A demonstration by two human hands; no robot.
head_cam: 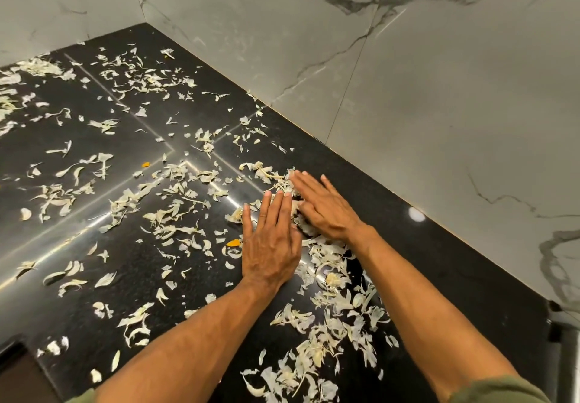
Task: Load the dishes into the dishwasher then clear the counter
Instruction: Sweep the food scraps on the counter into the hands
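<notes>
A black polished counter (103, 280) is strewn with pale, papery peel scraps (175, 211) across most of its surface. My left hand (271, 242) lies flat on the counter, fingers straight and together, pointing away from me. My right hand (323, 204) lies flat just to its right, fingers straight and angled to the upper left, resting on a small heap of scraps (279, 182) between the two hands. Neither hand grips anything. No dishes or dishwasher are in view.
White marble-look wall tiles (408, 94) close off the counter at the back and right, meeting in a corner at the upper left. A dense patch of scraps (329, 333) lies between my forearms. Small orange bits (233, 242) sit among the peels. The counter's front edge (34, 358) is at lower left.
</notes>
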